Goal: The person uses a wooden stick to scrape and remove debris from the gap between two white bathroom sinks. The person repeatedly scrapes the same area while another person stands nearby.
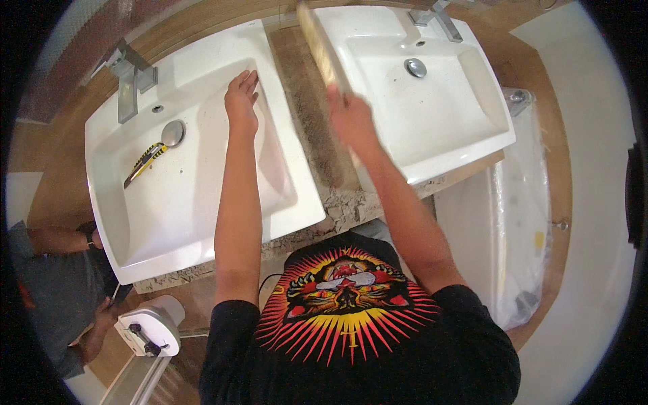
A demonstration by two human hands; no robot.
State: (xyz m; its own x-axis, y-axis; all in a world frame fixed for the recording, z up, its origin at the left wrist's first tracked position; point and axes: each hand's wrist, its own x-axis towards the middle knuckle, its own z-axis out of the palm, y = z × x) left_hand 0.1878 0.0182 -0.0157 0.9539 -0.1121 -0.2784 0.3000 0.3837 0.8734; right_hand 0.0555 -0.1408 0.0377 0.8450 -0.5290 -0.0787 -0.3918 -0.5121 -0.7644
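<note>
Stick, blurred, points to 11 o'clock from my right hand, beside the right sink; I grasp it low, probably to leave its far end free. My left hand is unclenched, apparently empty, reaching toward 12 over the left sink, perhaps for balance. From there the cutter lies at 8 o'clock, its hollow likely keeping it off the desk. My right arm slants toward 11, the left nearly straight.
</note>
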